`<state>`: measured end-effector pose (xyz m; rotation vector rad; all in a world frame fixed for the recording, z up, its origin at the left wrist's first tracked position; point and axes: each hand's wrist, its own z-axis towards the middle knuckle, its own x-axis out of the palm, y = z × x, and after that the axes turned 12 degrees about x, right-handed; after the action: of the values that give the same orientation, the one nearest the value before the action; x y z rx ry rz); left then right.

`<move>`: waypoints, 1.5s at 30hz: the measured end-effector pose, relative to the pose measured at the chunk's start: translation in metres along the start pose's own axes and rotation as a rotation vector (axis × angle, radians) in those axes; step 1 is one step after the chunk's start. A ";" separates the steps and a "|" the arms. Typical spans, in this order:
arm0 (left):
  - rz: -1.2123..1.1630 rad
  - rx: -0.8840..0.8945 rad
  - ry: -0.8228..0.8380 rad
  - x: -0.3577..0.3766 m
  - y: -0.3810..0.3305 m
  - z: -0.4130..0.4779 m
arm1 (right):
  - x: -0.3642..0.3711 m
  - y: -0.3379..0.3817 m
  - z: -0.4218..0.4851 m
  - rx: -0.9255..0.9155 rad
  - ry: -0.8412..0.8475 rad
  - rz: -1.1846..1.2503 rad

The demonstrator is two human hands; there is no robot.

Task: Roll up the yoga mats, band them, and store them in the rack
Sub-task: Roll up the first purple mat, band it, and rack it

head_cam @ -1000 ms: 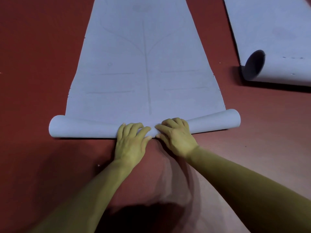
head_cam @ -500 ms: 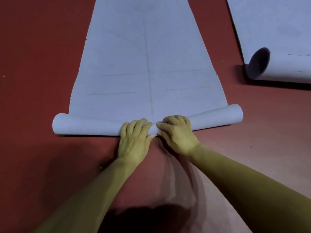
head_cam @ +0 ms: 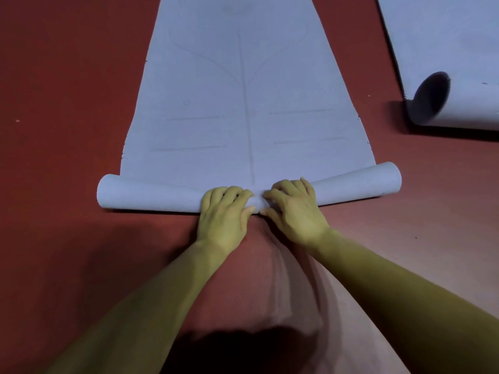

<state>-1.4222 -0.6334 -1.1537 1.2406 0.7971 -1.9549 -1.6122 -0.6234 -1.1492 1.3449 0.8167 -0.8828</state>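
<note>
Two hands: left hand (head_cam: 224,211) and right hand (head_cam: 294,209), fingers curled over middle of roll (head_cam: 151,197).
Unrolled part: yoga mat (head_cam: 243,103) flat on floor (head_cam: 67,130), beyond roll.
Risk: my central grip leaves roll ends free; could telescope.

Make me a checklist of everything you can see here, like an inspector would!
Surface: red floor, ribbed, with the person's shadow at the bottom.
Job's things: blue mat lies mostly flat, its near end wound into a thin roll; second mat at the right, its near end curled into an open loop. No bands or rack seen.
Clutter: tiny pale speck on the floor at the left.
Hands: left hand and right hand side by side at the roll's middle, fingers curled over it.
Cables: nothing seen.
Surroundings: nothing seen beyond the floor.
</note>
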 end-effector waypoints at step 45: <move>-0.069 0.035 -0.032 0.012 0.029 0.026 | -0.001 -0.008 0.034 -0.129 -0.095 -0.034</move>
<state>-1.4158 -0.6726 -1.1591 1.2137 0.8021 -2.0466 -1.6200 -0.6576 -1.1501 1.1712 0.8105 -0.8988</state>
